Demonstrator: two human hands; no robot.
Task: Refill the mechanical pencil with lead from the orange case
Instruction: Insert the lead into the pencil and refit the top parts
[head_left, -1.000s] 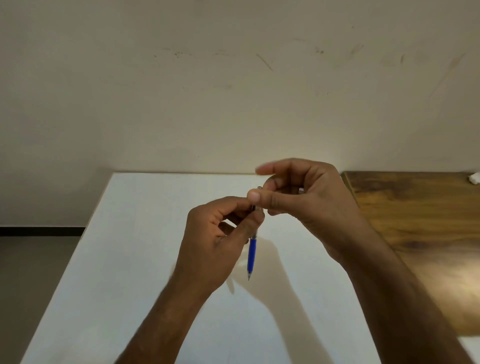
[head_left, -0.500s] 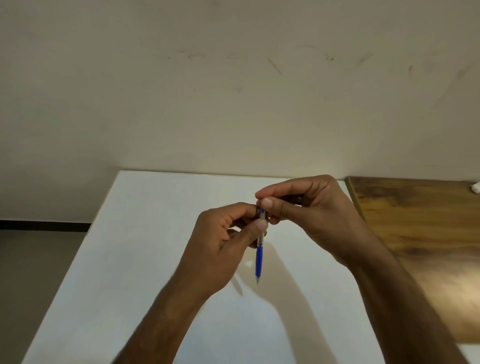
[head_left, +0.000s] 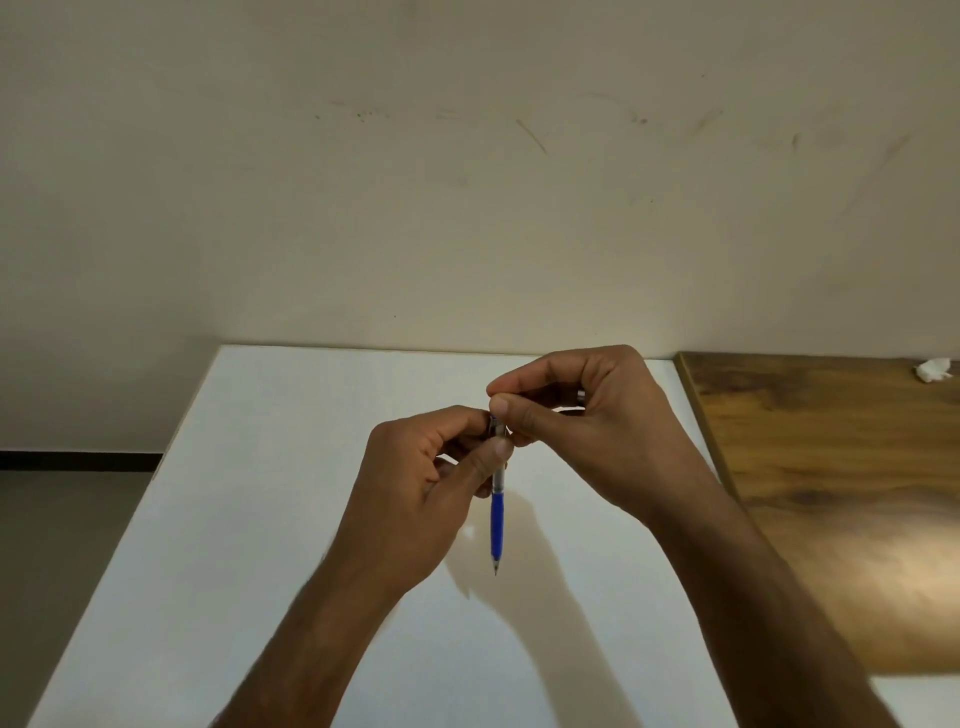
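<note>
Left hand (head_left: 421, 499) grips the upright mechanical pencil (head_left: 497, 525); right hand (head_left: 587, 415) has lowered, now pinching its top, likely recapping.

The scene is dim and warm-toned, with a yellowish cast on the wall (head_left: 467, 182). The white bench (head_left: 260, 519) is the brightest area. Soft-edged shadows of the hands fall on it, toward the near side and a little right, so the light comes from the far side, above. A pale patch of glare sits on the wooden top (head_left: 857, 571) at the right. The wide lens bows the bench's edges outward. Focus is fair in the middle, and the forearms soften toward the near edge. The far corners darken.
</note>
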